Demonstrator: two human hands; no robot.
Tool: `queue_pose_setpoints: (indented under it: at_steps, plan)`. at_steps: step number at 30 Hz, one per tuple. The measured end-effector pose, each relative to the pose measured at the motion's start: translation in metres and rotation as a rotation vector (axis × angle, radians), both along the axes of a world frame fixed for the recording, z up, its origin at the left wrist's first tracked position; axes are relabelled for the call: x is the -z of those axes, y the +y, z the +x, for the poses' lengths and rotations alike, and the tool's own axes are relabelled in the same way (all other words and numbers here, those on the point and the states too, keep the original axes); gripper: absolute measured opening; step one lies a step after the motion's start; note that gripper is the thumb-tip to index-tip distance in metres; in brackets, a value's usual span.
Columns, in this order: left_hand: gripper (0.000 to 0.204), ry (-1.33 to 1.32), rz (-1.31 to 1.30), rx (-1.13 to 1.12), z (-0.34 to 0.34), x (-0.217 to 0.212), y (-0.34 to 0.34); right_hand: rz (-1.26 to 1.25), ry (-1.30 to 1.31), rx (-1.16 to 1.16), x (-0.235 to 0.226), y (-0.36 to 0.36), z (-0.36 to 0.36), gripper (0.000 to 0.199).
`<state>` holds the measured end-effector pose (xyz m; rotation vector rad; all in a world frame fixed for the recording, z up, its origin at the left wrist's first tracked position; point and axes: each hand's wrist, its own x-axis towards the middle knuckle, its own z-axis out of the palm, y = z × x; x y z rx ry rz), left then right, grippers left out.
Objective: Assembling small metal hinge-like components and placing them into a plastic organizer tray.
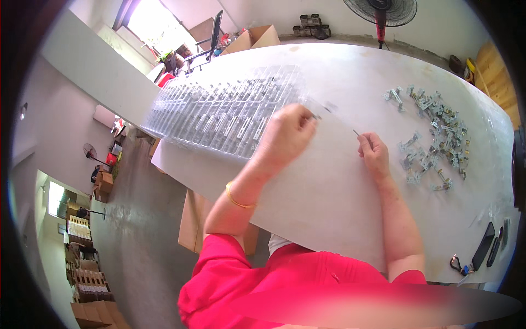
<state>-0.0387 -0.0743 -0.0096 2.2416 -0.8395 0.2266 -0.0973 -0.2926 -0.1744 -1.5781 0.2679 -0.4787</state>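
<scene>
Where the white table (339, 208) spans the scene, clear plastic trays (219, 112) loaded with parts lie far left and a heap of metal clips (435, 131) far right. Between them, left hand (287, 134) pinches a clear tray edge (320, 107); right hand (375, 153) pinches a thin pin (356, 132).

Both arms were stretched forward, left hand (287, 134) curled knuckles-up, right hand (374, 153) in a fingertip pinch, well apart.
</scene>
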Motion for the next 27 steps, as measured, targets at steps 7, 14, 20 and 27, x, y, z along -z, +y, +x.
queue_pose_setpoints:
  at_steps: [7, 14, 20, 27]
  plan:
    - [0.023, 0.013, 0.018, -0.2, 0.114, -0.027, 0.038, -0.015, -0.013, -0.002, 0.002, 0.002, 0.004, 0.015]
    - [0.02, 0.044, 0.174, -0.233, 0.162, -0.011, 0.029, -0.03, -0.011, -0.003, 0.005, 0.002, 0.003, 0.015]
    - [0.023, 0.022, 0.256, -0.254, 0.17, -0.001, 0.011, -0.008, 0.005, -0.027, 0.004, 0.001, 0.001, 0.014]
    - [0.025, -0.028, 0.332, -0.26, 0.178, 0.001, 0.004, -0.035, 0.002, -0.004, 0.002, 0.001, 0.002, 0.015]
